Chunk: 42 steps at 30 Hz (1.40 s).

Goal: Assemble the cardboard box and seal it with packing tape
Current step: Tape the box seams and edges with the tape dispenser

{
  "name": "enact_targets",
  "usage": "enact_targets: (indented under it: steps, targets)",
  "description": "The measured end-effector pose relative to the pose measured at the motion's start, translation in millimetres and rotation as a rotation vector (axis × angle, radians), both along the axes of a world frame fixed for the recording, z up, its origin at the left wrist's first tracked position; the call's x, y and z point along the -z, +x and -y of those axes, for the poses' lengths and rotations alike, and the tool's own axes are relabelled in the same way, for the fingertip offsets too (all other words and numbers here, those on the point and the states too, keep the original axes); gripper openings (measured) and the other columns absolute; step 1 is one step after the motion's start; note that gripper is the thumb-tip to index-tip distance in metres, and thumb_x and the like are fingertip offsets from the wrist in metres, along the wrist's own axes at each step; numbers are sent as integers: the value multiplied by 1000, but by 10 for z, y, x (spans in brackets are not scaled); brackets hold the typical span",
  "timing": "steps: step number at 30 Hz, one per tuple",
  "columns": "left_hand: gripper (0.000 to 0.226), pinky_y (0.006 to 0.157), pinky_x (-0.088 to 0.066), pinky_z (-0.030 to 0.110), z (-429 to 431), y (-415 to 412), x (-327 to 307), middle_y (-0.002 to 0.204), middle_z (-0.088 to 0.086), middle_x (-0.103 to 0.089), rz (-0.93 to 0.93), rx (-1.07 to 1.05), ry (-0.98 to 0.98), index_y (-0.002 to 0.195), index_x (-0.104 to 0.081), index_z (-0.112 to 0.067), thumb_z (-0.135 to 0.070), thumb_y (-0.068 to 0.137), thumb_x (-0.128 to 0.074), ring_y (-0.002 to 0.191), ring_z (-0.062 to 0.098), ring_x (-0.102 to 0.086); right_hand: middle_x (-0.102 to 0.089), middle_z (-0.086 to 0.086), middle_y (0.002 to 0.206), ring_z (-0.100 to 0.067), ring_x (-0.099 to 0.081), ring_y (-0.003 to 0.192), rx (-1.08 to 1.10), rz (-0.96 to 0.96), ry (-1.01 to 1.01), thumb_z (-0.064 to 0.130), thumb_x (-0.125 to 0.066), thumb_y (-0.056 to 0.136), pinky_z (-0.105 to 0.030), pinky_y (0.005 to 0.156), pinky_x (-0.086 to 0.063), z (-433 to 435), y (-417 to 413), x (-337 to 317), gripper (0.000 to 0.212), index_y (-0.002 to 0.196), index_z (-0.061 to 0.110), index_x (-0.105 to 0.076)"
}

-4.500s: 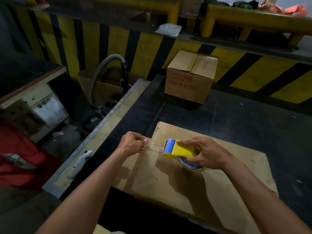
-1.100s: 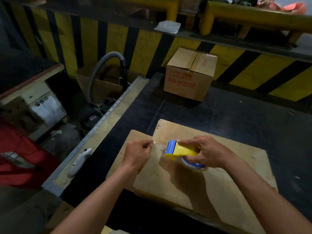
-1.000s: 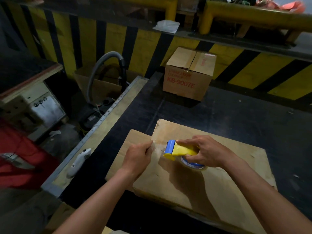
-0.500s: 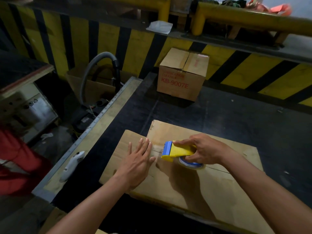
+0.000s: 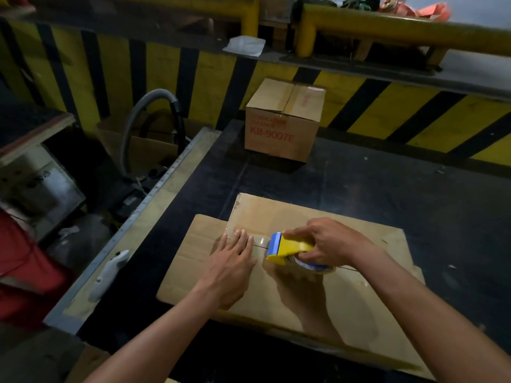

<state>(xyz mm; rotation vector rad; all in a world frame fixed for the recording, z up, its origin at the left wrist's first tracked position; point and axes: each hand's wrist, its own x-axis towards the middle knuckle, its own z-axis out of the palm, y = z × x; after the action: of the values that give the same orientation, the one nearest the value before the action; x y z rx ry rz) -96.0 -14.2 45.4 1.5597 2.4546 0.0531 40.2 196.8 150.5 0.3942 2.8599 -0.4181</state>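
A brown cardboard box (image 5: 345, 297) lies on the black table with its closed flaps facing up. Its centre seam runs from left to right. My left hand (image 5: 231, 265) lies flat on the box, with straight fingers pressing the clear tape end down at the seam's left end. My right hand (image 5: 329, 243) grips a yellow and blue tape dispenser (image 5: 290, 248) just to the right of those fingers. The dispenser's roll touches the box top. A short strip of clear tape spans from my left fingers to the dispenser's blue edge.
A sealed cardboard box (image 5: 282, 121) printed KB-9007E stands at the table's far side. A white tool (image 5: 109, 273) lies on the metal-edged ledge at left. A grey hose (image 5: 150, 120) arches beyond it. Yellow and black striped barriers line the back.
My left hand went from pinching the tape end to lying flat with straight fingers on the tape at the seam. The dispenser has shifted slightly to the right.
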Motion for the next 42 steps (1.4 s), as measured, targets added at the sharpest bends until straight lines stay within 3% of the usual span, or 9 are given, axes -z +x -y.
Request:
enact_targets:
  steps: [5,9,13,19,24,29,33,36,42]
  targets:
    - [66,128,6,45,-15,89,2,167,6,12,19,-20,-4,151,12,-17,-54,97,13,152,20,18,-62,4,121,-9,-43,93,-22,-20,19,48,-65,88,-26,77,-39,7,-28,-15,58,142,43,-48]
    - [64,128,1,46,2,96,-2,164,6,17,-25,-18,-38,153,15,-17,-55,103,3,155,23,16,-62,3,123,-9,-44,93,-48,-1,-15,45,-66,88,-26,75,-40,-32,-32,-51,58,143,41,-48]
    - [64,128,3,43,15,88,-8,165,5,17,-48,-16,-30,154,14,-17,-56,104,1,154,21,18,-49,24,98,-9,-44,93,-79,26,-32,46,-67,89,-21,70,-42,-137,59,-155,60,145,40,-45]
    - [65,127,8,40,9,105,-47,166,4,17,-52,-10,-51,157,11,-15,-53,106,-2,154,20,19,-49,13,109,-10,-47,93,-37,50,-17,49,-65,89,-24,72,-44,-440,421,-221,60,144,45,-44]
    - [65,128,5,43,-76,197,-108,165,6,16,-48,-67,-86,159,8,-12,-48,106,-5,155,23,15,-53,6,102,-12,-48,92,-17,38,16,51,-63,88,-32,79,-46,-480,645,-83,61,145,45,-43]
    - [59,125,6,39,-340,578,-192,170,10,6,-39,-25,-57,162,2,-9,-32,109,-13,157,23,9,-46,11,95,-12,-46,90,-28,1,20,51,-63,88,-29,73,-42,-480,593,-36,59,144,44,-45]
    - [73,128,6,42,-443,786,-35,168,11,11,-6,-91,-51,161,3,-10,-56,104,-3,153,22,18,-48,11,100,-11,-45,92,-33,-22,6,51,-65,88,-27,74,-40,-478,577,18,59,143,41,-48]
    - [73,128,5,43,-426,770,0,169,9,9,-40,-89,-42,162,3,-12,-58,105,-4,153,23,17,-59,6,119,-10,-43,95,-37,-21,-9,51,-65,88,-25,75,-38,-492,560,47,59,143,40,-47]
    - [71,128,2,44,-406,740,28,170,6,3,-53,-69,4,161,3,-16,-57,103,1,155,21,12,-57,6,136,-14,-50,108,-30,-16,-74,49,-67,87,-29,83,-45,-544,566,5,59,142,40,-50]
